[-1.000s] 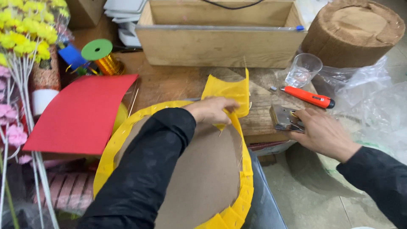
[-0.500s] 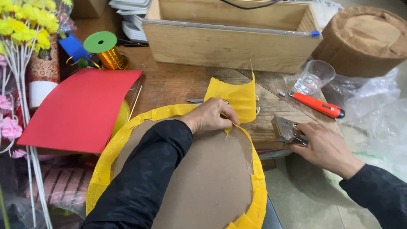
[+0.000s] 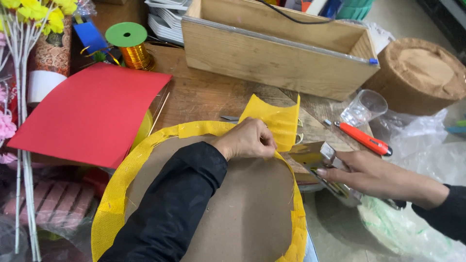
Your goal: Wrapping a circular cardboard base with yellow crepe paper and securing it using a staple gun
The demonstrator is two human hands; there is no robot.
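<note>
Yellow mesh fabric [image 3: 272, 119] is folded over the far rim of a round cardboard disc [image 3: 233, 208], which overhangs the near edge of the wooden table [image 3: 204, 94]; a loose flap stands up just past the rim.

Left hand [image 3: 247, 140]: fingers pinched together on the fabric at the disc rim, holding the fold down.
Right hand [image 3: 374, 174]: fingers wrapped around a metal stapler [image 3: 323, 160], nose just beside the pinched spot. Can't tell whether it's squeezed.

Risks, as I judge them:
- Stapler nose sits very close to the left fingertips; a slip could catch a finger.
- The fabric is only held by a pinch; if it loosens, the fold can spring back or pucker.
- The disc overhangs the table, so pressure may tip it.

Containers:
- Wooden box [image 3: 276, 53] at the far edge: a black cable runs in, remaining contents unclear.
- Clear plastic cup [image 3: 364, 106] near the right edge: looks empty.
- Orange utility knife [image 3: 361, 138] lies beside the cup.
</note>
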